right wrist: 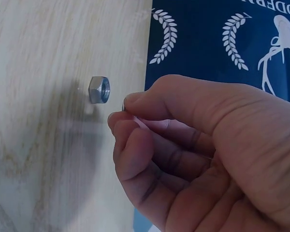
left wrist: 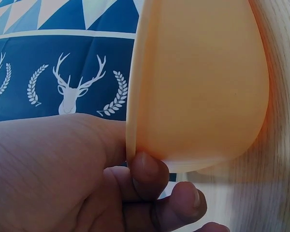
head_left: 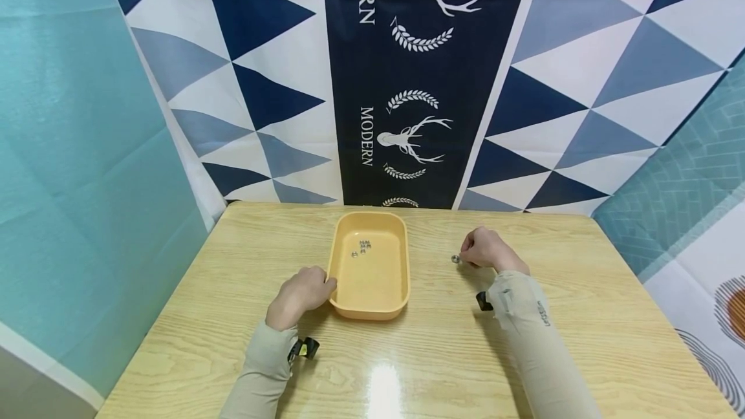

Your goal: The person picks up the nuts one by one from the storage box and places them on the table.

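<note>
A yellow plastic tray (head_left: pixel 372 277) stands on the table with several small metal nuts (head_left: pixel 363 246) in its far left part. My left hand (head_left: pixel 301 295) holds the tray's left rim near its front corner. The left wrist view shows the thumb on one side of the rim and curled fingers (left wrist: pixel 151 175) on the other. Right of the tray, my right hand (head_left: pixel 487 249) pinches a small metal piece between thumb and forefinger; only a sliver shows, apparently a nut. Just beyond those fingertips a hex nut (right wrist: pixel 99 90) lies on the table, apart from the hand.
The wooden table (head_left: pixel 431 354) runs back to a patterned cloth (head_left: pixel 407 83) hanging behind it. A teal cloth (head_left: pixel 87 147) hangs on the left. Small black devices are strapped to both wrists, and a bright reflection lies near the table's front.
</note>
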The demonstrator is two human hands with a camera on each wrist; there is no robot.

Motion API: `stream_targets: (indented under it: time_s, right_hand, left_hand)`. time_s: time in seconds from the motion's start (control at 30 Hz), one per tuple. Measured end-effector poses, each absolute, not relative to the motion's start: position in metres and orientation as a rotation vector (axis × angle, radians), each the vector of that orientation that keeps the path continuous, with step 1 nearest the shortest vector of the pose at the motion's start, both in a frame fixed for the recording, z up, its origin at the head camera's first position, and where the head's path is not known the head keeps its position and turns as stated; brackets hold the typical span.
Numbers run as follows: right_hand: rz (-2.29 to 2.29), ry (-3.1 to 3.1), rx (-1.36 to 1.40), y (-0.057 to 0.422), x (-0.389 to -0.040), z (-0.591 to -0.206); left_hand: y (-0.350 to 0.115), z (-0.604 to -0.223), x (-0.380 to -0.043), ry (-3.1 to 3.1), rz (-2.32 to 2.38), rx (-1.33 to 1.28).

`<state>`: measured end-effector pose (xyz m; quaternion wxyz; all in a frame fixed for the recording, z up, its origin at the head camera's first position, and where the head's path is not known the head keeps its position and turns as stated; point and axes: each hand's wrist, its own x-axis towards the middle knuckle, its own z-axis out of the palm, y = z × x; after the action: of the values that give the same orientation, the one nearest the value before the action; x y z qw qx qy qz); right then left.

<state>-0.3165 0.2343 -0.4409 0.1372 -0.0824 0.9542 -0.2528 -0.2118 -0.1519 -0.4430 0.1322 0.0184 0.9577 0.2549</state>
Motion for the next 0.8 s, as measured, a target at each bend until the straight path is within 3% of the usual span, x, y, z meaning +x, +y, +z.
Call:
stream_targets:
  time_s: [0.8]
  right_hand:
    - [-0.700, 2.752, -0.227, 0.236, -0.316, -0.453]
  left_hand:
    - [-0.153, -0.445, -0.215, 2.773, 0.751, 0.067]
